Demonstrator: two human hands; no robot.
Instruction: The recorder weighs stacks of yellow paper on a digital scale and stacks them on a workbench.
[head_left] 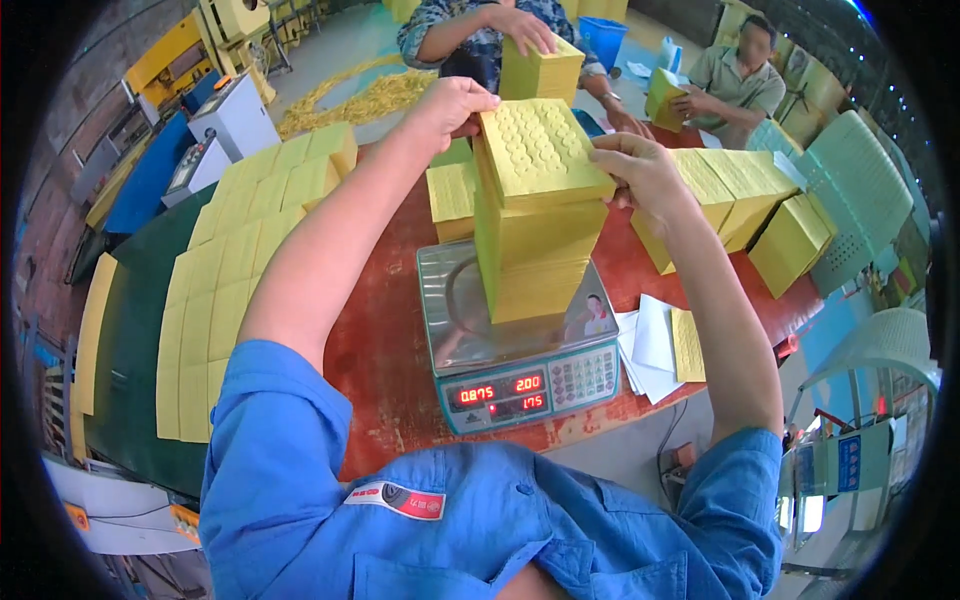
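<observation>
A tall stack of yellow embossed paper sheets point(535, 215) stands on the steel pan of a digital scale point(510, 350), which sits on a reddish table point(385, 330). My left hand point(455, 105) grips the top far-left edge of the stack. My right hand point(640, 170) holds its top right edge. The upper sheets sit a little askew over the lower ones. The scale's front panel shows red lit digits and a keypad.
More yellow stacks point(750, 200) lie to the right, and rows of yellow sheets point(230, 260) cover a green surface on the left. White papers point(655, 345) lie beside the scale. Two other people handle yellow stacks across the table. Plastic chairs point(860, 180) stand at right.
</observation>
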